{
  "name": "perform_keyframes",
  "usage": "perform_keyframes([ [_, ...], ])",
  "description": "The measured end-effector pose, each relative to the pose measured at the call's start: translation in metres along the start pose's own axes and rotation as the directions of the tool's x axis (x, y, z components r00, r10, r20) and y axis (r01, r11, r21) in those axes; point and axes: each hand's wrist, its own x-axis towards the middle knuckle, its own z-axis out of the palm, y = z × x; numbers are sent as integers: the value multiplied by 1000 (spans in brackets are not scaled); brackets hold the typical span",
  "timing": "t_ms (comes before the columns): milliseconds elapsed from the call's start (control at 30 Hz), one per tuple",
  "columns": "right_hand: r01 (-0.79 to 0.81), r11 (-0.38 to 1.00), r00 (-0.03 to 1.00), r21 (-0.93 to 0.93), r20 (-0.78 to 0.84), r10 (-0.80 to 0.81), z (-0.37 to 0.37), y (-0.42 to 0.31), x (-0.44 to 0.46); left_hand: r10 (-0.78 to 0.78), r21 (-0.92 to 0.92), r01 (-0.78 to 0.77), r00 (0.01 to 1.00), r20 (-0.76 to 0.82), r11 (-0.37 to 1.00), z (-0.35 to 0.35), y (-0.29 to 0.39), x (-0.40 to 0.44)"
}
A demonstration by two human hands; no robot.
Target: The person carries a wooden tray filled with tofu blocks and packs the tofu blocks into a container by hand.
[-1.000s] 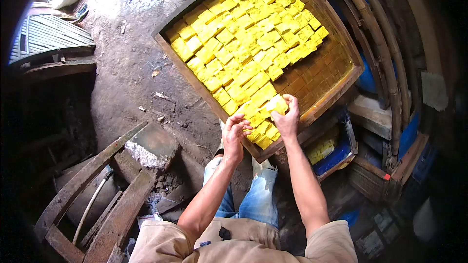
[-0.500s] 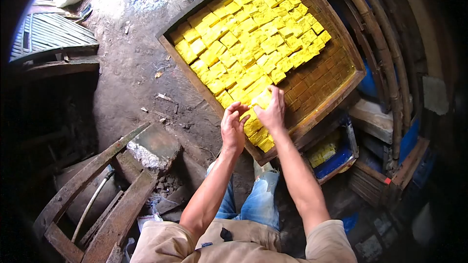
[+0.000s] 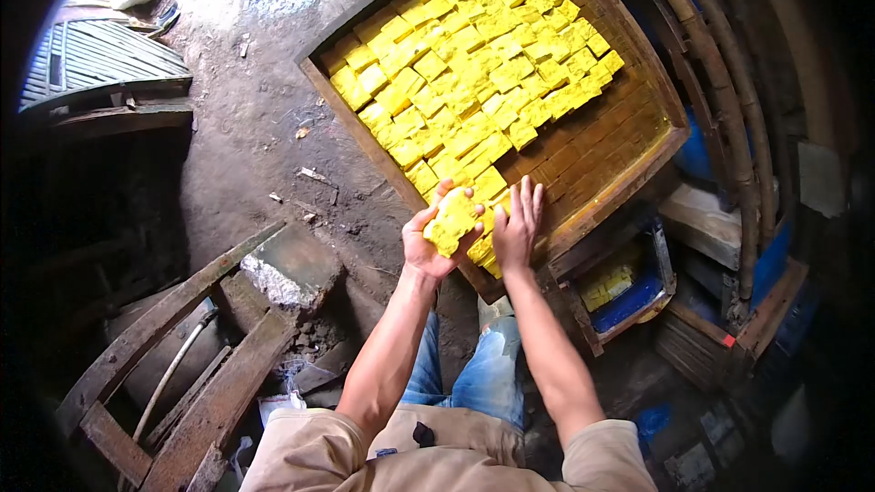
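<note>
My left hand (image 3: 428,246) is turned palm up, its fingers curled around a pale yellow, crumbly-edged block that looks like tofu (image 3: 451,222). Just to the right, my right hand (image 3: 517,228) has its fingers stretched out and holds nothing. It hovers over the near corner of a wooden tray (image 3: 602,211), close to some blocks there. Many bright yellow tofu blocks (image 3: 465,64) lie packed in rows across the tray's left and far parts. The tray's woven brown bottom (image 3: 583,150) shows on the right. My hands partly hide the blocks in the near corner.
Lower right of the tray stands a blue-lined wooden box (image 3: 629,305) with yellow pieces inside. Curved wooden poles (image 3: 720,82) run along the right. A wooden frame (image 3: 219,392) and a stone block (image 3: 292,269) are at lower left. A slatted bamboo surface (image 3: 114,55) lies at upper left.
Both hands were together at the tray's near blocks. My left hand now holds a tofu block palm up, and my right hand has moved slightly nearer me with its fingers straightened.
</note>
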Motion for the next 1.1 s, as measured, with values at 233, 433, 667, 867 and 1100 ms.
perform_keyframes([
  [233,-181,903,983,390,46,177,-11,-15,27,91,2,-91,995,40,996,12,18,-37],
  [433,-38,999,996,23,77,36,6,-27,48,139,39,-139,990,9,990,6,27,-48],
  [667,-267,798,964,541,159,214,10,-6,39,152,38,-153,988,11,988,7,34,-55],
  [867,-405,754,899,517,377,224,12,-8,16,176,28,-177,984,21,984,7,37,-58],
  [1100,-144,986,946,-79,282,161,9,-48,6,192,12,-193,980,48,981,11,42,-61],
])
